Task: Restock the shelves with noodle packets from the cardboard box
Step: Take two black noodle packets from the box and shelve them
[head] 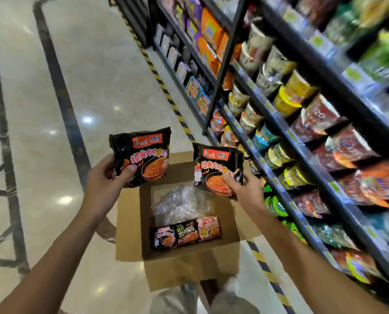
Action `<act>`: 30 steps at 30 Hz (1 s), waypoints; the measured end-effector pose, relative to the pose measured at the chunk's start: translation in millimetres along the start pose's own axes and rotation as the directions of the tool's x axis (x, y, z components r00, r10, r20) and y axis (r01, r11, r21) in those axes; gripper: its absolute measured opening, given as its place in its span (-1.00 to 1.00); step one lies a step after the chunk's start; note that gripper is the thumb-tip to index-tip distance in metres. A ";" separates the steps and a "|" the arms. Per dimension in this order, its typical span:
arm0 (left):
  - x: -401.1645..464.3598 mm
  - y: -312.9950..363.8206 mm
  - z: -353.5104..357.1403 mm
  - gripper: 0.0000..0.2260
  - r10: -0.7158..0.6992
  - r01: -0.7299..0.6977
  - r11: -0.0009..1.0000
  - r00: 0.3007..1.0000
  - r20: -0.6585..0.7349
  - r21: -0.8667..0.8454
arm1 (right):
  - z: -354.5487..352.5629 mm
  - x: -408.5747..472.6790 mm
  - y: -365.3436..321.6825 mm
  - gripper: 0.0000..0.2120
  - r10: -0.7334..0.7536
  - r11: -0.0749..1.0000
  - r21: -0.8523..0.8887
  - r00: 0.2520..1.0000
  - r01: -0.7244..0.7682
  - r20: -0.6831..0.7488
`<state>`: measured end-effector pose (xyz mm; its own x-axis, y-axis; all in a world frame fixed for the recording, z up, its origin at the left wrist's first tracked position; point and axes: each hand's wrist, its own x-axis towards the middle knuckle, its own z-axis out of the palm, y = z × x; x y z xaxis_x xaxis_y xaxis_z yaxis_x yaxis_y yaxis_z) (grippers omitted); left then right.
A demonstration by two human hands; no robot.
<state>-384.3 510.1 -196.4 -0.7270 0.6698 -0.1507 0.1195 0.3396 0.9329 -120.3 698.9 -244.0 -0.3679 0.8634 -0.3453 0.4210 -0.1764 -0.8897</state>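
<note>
My left hand [108, 175] and right hand [245, 189] each grip one black noodle packet [143, 155]; three packets [185, 233] remain in the cardboard box [130, 223], shelves [279, 137] look mostly full

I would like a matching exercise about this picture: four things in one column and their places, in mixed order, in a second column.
Things:
1. left hand
2. right hand
3. pink packet
4. clear plastic wrap

Places:
A. in the box, nearer row, rightmost
B. holds the black packet nearer the shelves
C. in the box, beyond the packets
D. holds the black packet over the floor

Pairs: 1-D, 2-B, 3-A, 4-C
</note>
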 end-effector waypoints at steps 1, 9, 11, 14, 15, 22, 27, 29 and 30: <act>-7.7 16.9 -1.6 -0.66 0.035 -0.035 0.999 0.999 0.007 0.004 | -11.8 -13.7 -12.0 -0.72 -0.027 0.999 0.043 0.999 0.028 -0.022; -91.9 106.2 10.2 -0.71 0.226 -0.222 0.972 0.973 0.050 -0.072 | -106.7 -126.9 -64.0 -0.62 -0.212 0.966 0.108 0.958 0.235 -0.191; -117.9 123.1 15.7 -0.78 0.272 -0.265 0.960 0.958 0.090 -0.086 | -131.1 -165.1 -66.7 -0.58 -0.260 0.955 0.077 0.934 0.286 -0.245; -162.5 144.6 23.6 -0.83 0.350 -0.331 0.934 0.922 0.164 -0.134 | -164.8 -229.3 -60.7 -0.60 -0.258 0.955 0.066 0.916 0.291 -0.307; -181.0 149.9 26.6 -0.84 0.376 -0.352 0.924 0.909 0.181 -0.152 | -175.6 -253.2 -56.0 -0.65 -0.253 0.952 0.086 0.911 0.295 -0.324; -322.0 184.1 69.7 -0.81 0.455 -0.376 0.888 0.798 0.395 -0.264 | -250.5 -447.5 -4.2 -0.85 -0.191 0.950 0.119 0.839 0.289 -0.509; -421.3 218.0 133.4 -0.73 0.478 -0.332 0.878 0.656 0.584 -0.346 | -310.1 -590.7 35.1 -0.81 -0.138 0.968 0.059 0.714 0.245 -0.686; -461.0 227.4 164.1 -0.81 0.494 -0.339 0.869 0.580 0.648 -0.359 | -331.9 -637.8 49.4 -0.74 -0.117 0.973 0.044 0.643 0.228 -0.757; -479.6 230.4 180.1 -0.81 0.504 -0.341 0.863 0.543 0.672 -0.372 | -341.2 -659.3 54.4 -0.76 -0.105 0.973 0.045 0.606 0.228 -0.788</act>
<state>113.7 386.0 31.9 0.1193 0.9785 0.1685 0.0996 -0.1806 0.9785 428.1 281.4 37.2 0.3859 0.9147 0.1198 0.2882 0.0038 -0.9575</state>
